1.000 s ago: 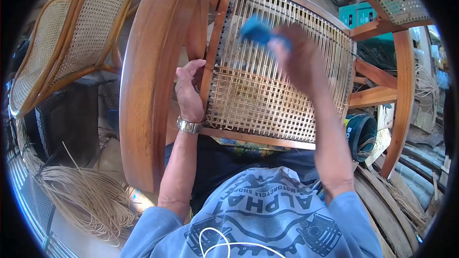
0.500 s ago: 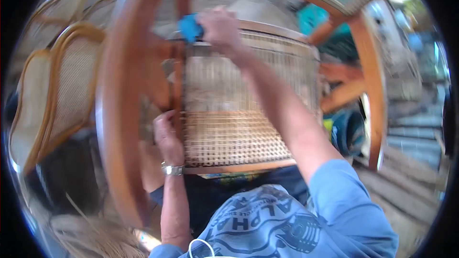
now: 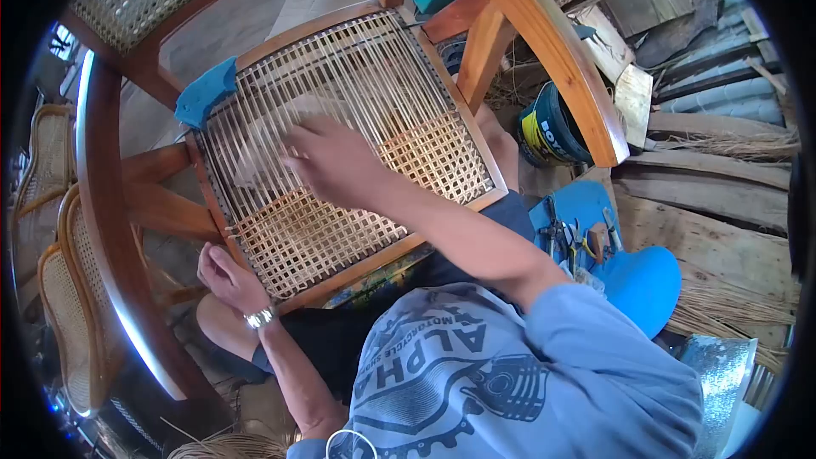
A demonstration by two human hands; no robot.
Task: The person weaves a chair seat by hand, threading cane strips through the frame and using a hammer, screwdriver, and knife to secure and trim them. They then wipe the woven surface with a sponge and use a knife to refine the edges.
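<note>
A wooden chair's seat frame (image 3: 325, 291) lies tilted across my lap. Pale cane strands (image 3: 357, 59) run lengthwise over its far part, and a woven cane lattice (image 3: 297, 242) fills the near part. My right hand (image 3: 331, 161) is above the strands at the lattice's edge, with its fingers bent together; whatever they pinch is too small to make out. Beside the frame's near left corner, my left hand (image 3: 231, 279) has curled fingers, and their grip is partly hidden. A blue cloth (image 3: 206, 93) hangs over the far left corner of the seat.
The chair's armrests (image 3: 544, 34) rise on both sides. A dark paint bucket (image 3: 551, 127) stands to the right, near a blue stool (image 3: 650, 285) holding pliers and other tools (image 3: 578, 238). Cane-backed chair parts (image 3: 72, 289) lean at left. Wooden planks (image 3: 705, 234) lie at right.
My right hand has left the blue cloth at the far left corner and come nearer, over the strands. The cloth now lies there by itself. The view has turned and shifted.
</note>
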